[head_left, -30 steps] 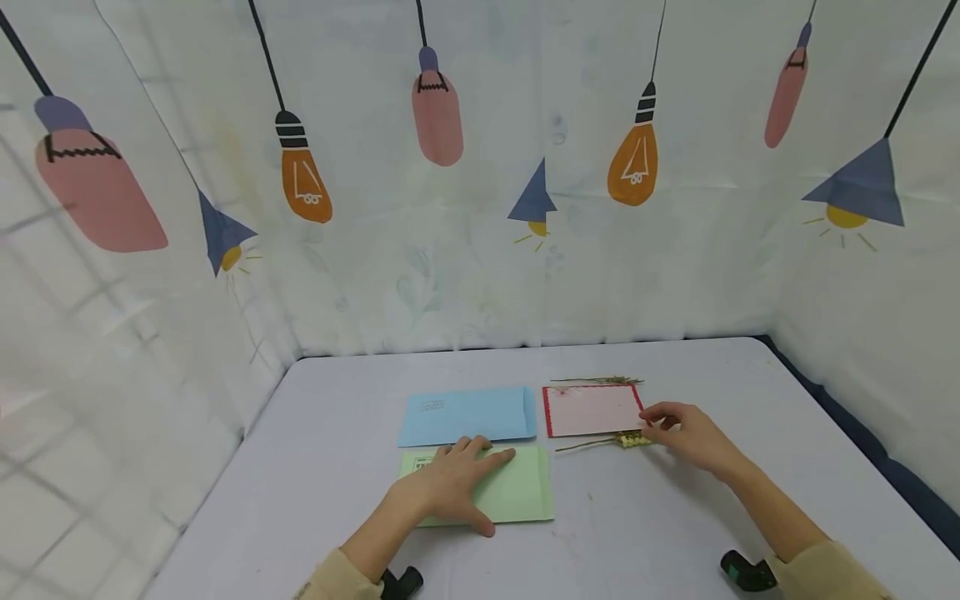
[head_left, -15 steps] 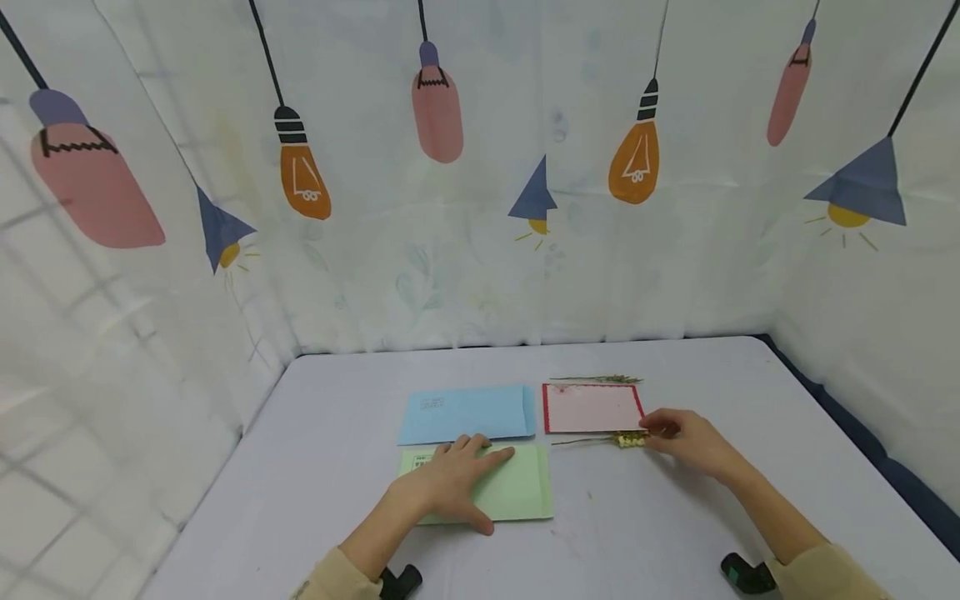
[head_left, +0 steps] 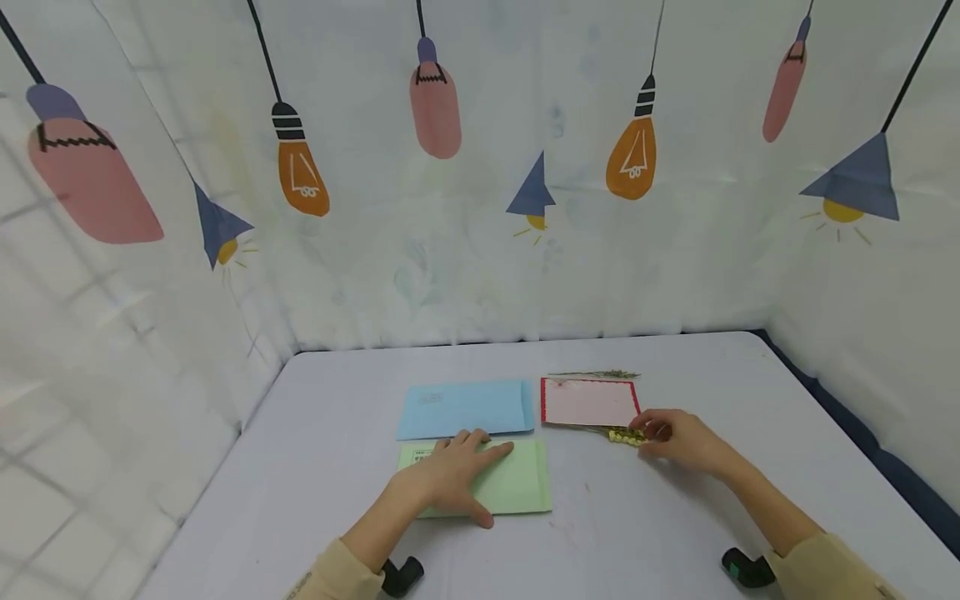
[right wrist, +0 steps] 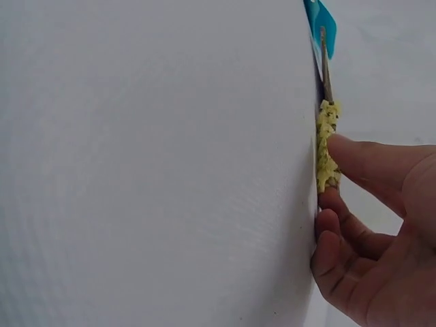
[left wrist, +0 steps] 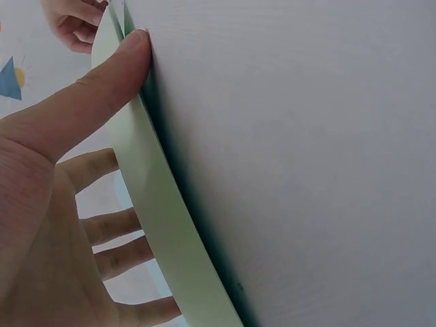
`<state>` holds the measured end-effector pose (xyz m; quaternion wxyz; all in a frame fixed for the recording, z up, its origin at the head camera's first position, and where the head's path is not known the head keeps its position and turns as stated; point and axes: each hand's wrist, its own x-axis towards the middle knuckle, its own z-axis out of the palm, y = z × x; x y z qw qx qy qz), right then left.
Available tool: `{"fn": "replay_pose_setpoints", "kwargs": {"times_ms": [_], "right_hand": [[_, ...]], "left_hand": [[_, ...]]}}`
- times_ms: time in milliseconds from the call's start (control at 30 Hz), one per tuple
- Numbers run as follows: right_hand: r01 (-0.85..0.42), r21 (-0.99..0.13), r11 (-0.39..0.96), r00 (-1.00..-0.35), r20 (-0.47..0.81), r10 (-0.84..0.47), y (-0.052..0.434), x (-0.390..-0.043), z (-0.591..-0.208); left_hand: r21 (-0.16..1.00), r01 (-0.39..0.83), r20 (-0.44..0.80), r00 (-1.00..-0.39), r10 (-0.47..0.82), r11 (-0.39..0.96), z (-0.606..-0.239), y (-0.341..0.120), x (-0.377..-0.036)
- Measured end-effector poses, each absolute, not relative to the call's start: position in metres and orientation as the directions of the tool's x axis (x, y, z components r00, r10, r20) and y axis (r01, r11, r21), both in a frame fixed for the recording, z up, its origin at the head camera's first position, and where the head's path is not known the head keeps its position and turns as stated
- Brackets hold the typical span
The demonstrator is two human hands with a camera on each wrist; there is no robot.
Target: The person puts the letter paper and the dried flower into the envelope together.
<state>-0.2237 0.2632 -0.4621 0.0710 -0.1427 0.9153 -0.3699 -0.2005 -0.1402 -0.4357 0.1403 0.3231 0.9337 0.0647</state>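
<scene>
Pinching a yellow sprig (head_left: 624, 435) (right hand (head_left: 678, 440)) beside the pink card (head_left: 590, 402).

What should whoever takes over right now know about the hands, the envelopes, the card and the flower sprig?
Left hand: flat, fingers spread, pressing the green envelope on the table.
Right hand: pinching the yellow flower sprig at the near right corner of the pink card.
Blue envelope lies behind the green one, left of the card. A second sprig lies along the card's far edge.
Done: nothing is inside either envelope as far as can be seen.
Left: card and sprigs are loose on the table.
</scene>
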Motion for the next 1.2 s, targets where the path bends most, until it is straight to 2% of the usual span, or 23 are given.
{"fn": "replay_pose_setpoints", "kwargs": {"times_ms": [333, 767, 1200], "right_hand": [[-0.229, -0.679, 0.697, -0.946, -0.012, -0.323, 0.2579, -0.2199, -0.4618], [-0.231, -0.736, 0.636, -0.945, 0.012, -0.328, 0.2575, -0.2213, -0.4638], [-0.108, -0.852, 0.512, -0.94, -0.08, -0.332, 0.2661, -0.2211, -0.4573]], "left_hand": [[0.202, 0.584, -0.209, -0.758, 0.618, 0.786, -0.4412, -0.1416, -0.2005], [0.202, 0.587, -0.215, -0.755, 0.62, 0.784, -0.4372, -0.1415, -0.1994], [0.211, 0.584, -0.211, -0.756, 0.62, 0.784, -0.4372, -0.143, -0.1986]]}}
